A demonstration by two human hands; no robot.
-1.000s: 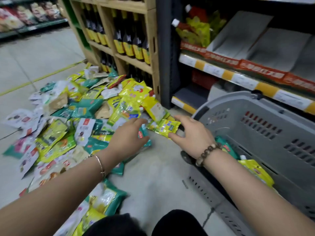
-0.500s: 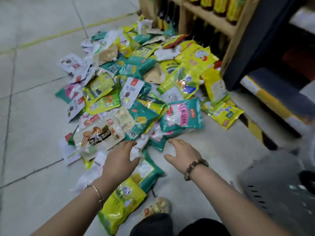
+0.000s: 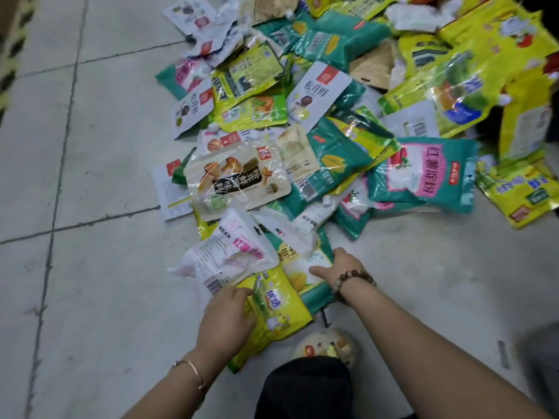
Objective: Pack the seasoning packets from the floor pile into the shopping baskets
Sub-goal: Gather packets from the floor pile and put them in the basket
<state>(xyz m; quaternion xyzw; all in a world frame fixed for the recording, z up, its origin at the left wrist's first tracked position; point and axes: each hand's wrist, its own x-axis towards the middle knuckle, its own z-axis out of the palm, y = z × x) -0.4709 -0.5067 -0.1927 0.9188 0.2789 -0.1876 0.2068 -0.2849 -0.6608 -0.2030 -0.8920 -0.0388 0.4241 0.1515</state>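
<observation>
A pile of seasoning packets in yellow, teal and white covers the tiled floor ahead of me. At its near edge lies a yellow packet; my left hand grips its left side, fingers curled over the edge. Just beyond it is a teal and yellow packet. My right hand holds that packet's right edge, thumb laid across the top and fingertips hidden. A white and pink packet overlaps both. A blurred grey shape at the right edge looks like the basket's corner.
My shoe and dark trouser knee sit just below the yellow packet. Bare grey floor tiles stretch to the left. A large clear packet with mushrooms tops the pile's near left part.
The view has dropped and closed in on the pile's near edge. Both hands came back toward me, and each has taken hold of a packet.
</observation>
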